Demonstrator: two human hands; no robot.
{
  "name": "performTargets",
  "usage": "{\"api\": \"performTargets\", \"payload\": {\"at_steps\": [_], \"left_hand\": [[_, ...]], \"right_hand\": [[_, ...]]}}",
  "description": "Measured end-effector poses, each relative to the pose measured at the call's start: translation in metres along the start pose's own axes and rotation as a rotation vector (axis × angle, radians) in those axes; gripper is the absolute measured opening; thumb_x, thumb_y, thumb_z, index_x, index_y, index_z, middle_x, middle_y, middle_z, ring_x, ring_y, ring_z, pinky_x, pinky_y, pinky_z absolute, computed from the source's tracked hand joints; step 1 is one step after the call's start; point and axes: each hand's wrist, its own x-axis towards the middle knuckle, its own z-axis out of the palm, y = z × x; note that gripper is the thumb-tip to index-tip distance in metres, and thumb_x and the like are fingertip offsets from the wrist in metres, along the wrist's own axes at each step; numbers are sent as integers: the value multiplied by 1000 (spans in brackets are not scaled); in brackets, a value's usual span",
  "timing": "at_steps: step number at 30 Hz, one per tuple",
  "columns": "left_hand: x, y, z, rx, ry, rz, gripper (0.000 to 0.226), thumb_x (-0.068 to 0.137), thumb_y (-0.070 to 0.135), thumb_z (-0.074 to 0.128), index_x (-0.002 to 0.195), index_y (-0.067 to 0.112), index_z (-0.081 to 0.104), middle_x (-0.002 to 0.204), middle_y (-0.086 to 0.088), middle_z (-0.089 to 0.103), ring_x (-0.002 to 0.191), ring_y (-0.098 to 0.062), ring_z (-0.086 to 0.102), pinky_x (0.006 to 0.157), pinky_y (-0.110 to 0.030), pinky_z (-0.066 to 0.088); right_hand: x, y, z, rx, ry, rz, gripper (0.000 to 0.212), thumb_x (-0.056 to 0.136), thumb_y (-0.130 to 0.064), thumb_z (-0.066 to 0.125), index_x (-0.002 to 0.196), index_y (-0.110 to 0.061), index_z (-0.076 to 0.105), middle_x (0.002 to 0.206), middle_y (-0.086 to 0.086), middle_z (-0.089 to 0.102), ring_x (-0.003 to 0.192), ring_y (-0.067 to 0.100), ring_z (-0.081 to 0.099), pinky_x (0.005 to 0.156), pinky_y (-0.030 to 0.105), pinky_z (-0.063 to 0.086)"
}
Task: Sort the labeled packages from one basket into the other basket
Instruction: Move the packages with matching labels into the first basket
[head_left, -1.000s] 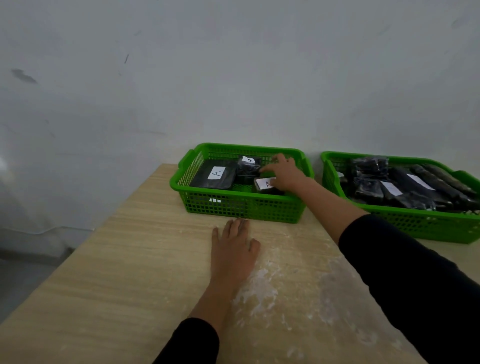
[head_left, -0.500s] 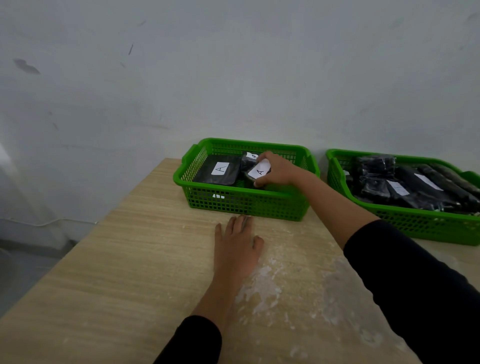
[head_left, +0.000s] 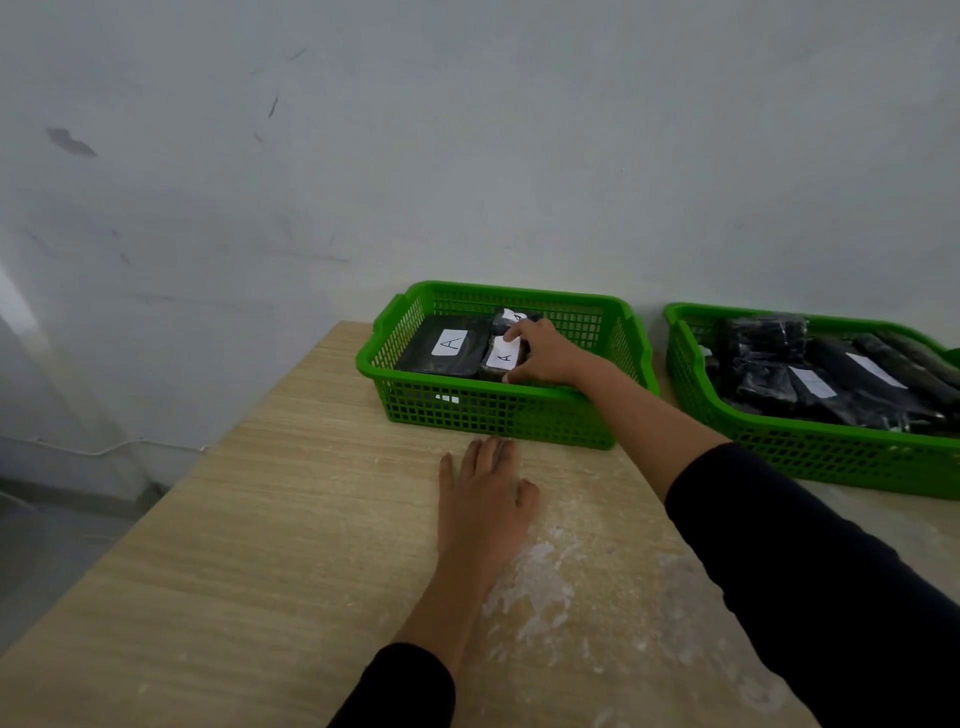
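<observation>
Two green plastic baskets stand against the wall. The left basket (head_left: 498, 415) holds a flat black package (head_left: 441, 351) with a white "A" label, a small black package (head_left: 501, 358) also labelled "A", and another labelled one (head_left: 511, 316) behind it. My right hand (head_left: 545, 356) reaches into this basket and grips the small "A" package, which lies beside the flat one. My left hand (head_left: 483, 499) rests flat on the table in front of the basket, fingers apart, holding nothing. The right basket (head_left: 810, 452) is full of several black packages (head_left: 810, 374) with white labels.
The wooden table (head_left: 291, 545) has white powdery smears near my left wrist. Its left edge drops to a grey floor (head_left: 52, 540). A pale wall (head_left: 467, 156) stands directly behind both baskets.
My right hand lifted the small "A" package, tilted it, then lowered it flat beside the large "A" package. My left hand stayed put. The view shifted slightly.
</observation>
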Motion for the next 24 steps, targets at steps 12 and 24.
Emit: {"api": "performTargets", "payload": {"at_steps": [12,24], "left_hand": [[0,1,-3,15,-27,-15,57,97,38,29,150,23,18,160,5,15,147,-14,8,121,-47,1],[0,2,-3,36,-20,-24,56,95,36,30,149,25,22,159,6,18,146,-12,12,121,-47,5]], "right_hand": [[-27,1,-37,161,163,-56,45,87,-10,65,130,-4,55,131,16,54,109,24,56,91,27,43],[-124,134,-105,-359,186,704,55,89,-40,53,136,-12,46,148,20,35,135,41,32,112,50,27]]}}
